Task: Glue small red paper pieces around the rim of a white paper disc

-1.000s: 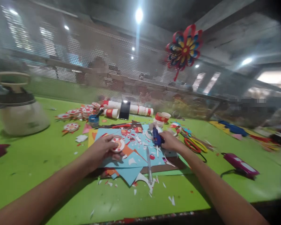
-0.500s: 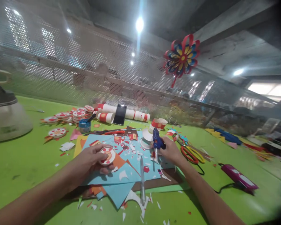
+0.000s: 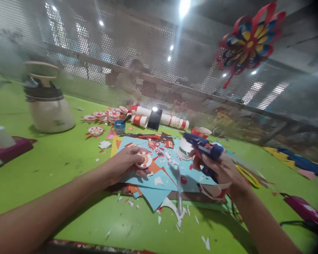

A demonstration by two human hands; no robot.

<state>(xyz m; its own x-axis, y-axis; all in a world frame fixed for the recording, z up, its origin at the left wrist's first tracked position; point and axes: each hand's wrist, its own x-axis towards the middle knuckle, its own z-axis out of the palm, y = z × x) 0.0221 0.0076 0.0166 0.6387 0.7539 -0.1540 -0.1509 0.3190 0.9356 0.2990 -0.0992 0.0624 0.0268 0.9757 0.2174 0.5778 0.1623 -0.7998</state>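
Note:
In my left hand is a round white disc with red spots, gripped between thumb and fingers. My right hand is wrapped round a blue glue gun, raised above the papers with its nozzle toward the left. Beneath both hands lie light-blue paper sheets, littered with red and white scraps. A long translucent stick-shaped tool lies across the front of the sheets. Just left of the glue gun stands a white round roll. A red-and-white curved strip shows below my right hand.
Spotted paper turtles sit behind, near a blue jar, cup tubes and a phone. A large jug stands left. Yellow-handled scissors and a purple power strip are at right. A paper flower hangs above.
My right hand has lifted the glue gun and turned it from nozzle-down to pointing left. The disc remains in my left hand. The camera view has swung left.

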